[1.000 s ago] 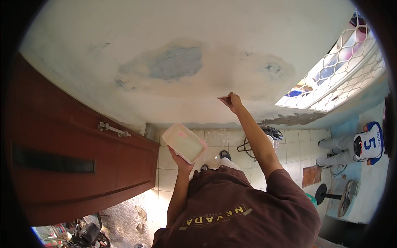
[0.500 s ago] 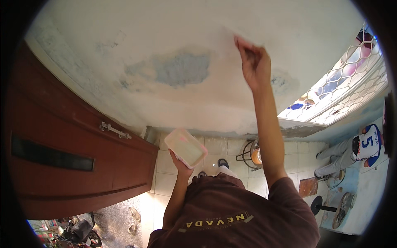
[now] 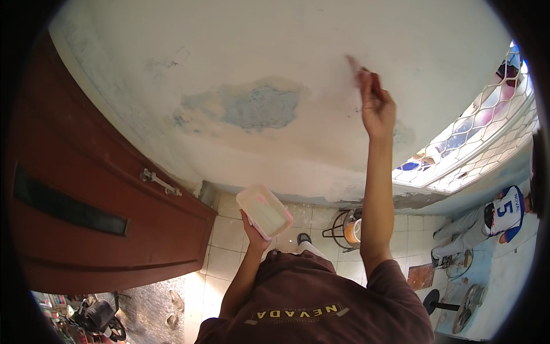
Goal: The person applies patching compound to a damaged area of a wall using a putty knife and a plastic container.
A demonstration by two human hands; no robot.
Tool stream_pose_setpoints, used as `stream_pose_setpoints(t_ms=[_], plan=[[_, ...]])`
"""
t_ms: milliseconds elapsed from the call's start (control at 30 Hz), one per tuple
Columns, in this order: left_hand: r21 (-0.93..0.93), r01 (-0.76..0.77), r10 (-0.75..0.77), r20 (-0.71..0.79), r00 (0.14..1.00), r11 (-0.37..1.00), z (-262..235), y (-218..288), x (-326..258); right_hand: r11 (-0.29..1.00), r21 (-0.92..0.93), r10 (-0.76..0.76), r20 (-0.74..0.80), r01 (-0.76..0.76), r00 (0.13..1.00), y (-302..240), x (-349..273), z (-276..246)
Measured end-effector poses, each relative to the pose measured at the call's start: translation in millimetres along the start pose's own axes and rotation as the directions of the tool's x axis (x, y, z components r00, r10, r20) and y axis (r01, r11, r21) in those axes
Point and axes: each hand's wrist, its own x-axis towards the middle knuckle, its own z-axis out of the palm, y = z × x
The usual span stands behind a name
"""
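My left hand (image 3: 255, 234) grips the side of a shallow rectangular plastic tub (image 3: 269, 233), pale with pinkish edges and a pink smear inside. A whitish layer covers the tub's bottom. My right arm reaches up to a pale wall (image 3: 258, 157), and my right hand (image 3: 378, 109) is closed against or just before it. Motion blurs its fingertips, so what they hold cannot be made out. To the left of that hand, a rough grey-blue patch (image 3: 263, 108) shows in the wall's surface.
A brown door (image 3: 109, 183) with a handle stands at left. At right is a window with a white grille (image 3: 458, 140). An orange bucket (image 3: 350, 231) sits on a round stand below. Another person (image 3: 487, 221) is at far right; a motorbike (image 3: 94, 315) is at lower left.
My right hand has moved right and slightly down relative to the wall patch. The view has shifted a little; my left hand still holds the tub.
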Motion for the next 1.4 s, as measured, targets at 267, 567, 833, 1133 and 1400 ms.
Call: stream_pose_setpoints(t_ms=[267, 567, 833, 1133, 1400], plan=[[-0.038, -0.011, 0.012, 0.025, 1.0, 0.999, 1, 2, 3, 0.894, 0.076, 0.436, -0.375, -0.442, 0.818, 127, -20, -112], [0.004, 0.007, -0.007, 0.01, 1.0, 1.0, -14, 2, -6, 0.932, 0.359, 0.024, 0.054, -0.042, 0.998, 11, 9, -20], [0.007, -0.027, 0.027, 0.013, 1.0, 1.0, -9, 0, -12, 0.986, -0.157, -0.002, -0.293, -0.047, 0.956, 75, -38, -112], [0.005, -0.017, 0.017, -0.011, 1.0, 1.0, 1, -3, -20, 0.99, 0.092, 0.119, -0.131, -0.107, 0.984, 7, 22, -21], [-0.001, 0.021, -0.021, 0.002, 1.0, 1.0, -6, -6, -20, 0.864, -0.49, -0.183, -0.103, 0.111, 0.978, 23, -90, -79]])
